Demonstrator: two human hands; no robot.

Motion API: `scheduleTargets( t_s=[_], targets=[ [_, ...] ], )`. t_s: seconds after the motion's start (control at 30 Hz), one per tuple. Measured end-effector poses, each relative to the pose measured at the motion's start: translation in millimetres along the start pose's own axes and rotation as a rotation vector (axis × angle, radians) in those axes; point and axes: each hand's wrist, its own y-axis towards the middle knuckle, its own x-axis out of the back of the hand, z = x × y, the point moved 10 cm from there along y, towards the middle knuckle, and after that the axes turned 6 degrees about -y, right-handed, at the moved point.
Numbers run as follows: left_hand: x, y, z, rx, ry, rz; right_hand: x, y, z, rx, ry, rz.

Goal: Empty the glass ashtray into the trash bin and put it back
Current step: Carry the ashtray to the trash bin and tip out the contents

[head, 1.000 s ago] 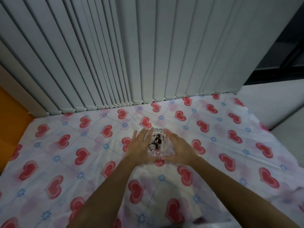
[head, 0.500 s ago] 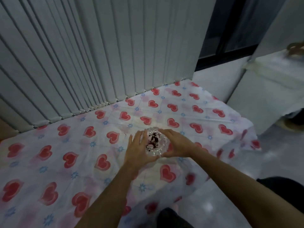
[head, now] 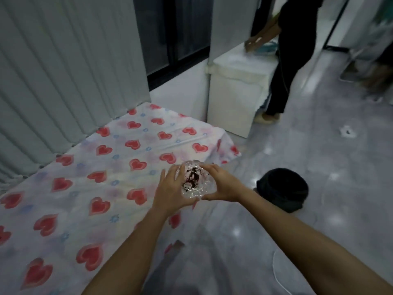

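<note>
1. The left hand (head: 172,191) and right hand (head: 223,185) cup the glass ashtray (head: 195,182) between them, fingers wrapped round its sides.
2. Dark ash lies inside it.
3. A black trash bin (head: 282,191) sits on the floor just right of the hands.

Heart-print cloth (head: 110,167), blinds (head: 63,71), perhaps a cabinet (head: 234,99)

1. The glass ashtray (head: 196,182) is partly covered: the left hand (head: 170,189) hides its left rim, and the right hand (head: 221,184) hides its right edge.
2. The dark bits between the fingers, inside the ashtray, are too small and blurred to identify.
3. The black trash bin (head: 284,189), beyond the right fingers, shows no clear opening; its inside cannot be seen.
4. A standing person (head: 291,54) past the fingertips is cut off at the top edge.
5. Both forearms run off the bottom edge.
</note>
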Motion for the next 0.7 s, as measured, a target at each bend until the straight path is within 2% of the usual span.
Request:
scheduleTargets(
  t_s=[0.17, 0.37, 0.53, 0.7],
  targets=[
    [-50.0, 47.7, -91.5, -0.178, -0.055, 0.089, 31.3, -68.8, -86.8, -0.176, 0.028, -0.041],
    [-104.2, 100.6, -197.5, -0.296, -0.139, 0.156, 86.8, -140.3, -179.7, -0.338, -0.012, -0.126],
    [-149.4, 122.8, -265.7, -0.396, -0.188, 0.191, 102.0, -196.7, -238.3, -0.437, 0.007, -0.159],
    [-179.4, 141.2, -308.6, -0.397, -0.224, 0.225, 119.5, -228.3, -282.7, -0.521, 0.06, -0.183]
  ],
)
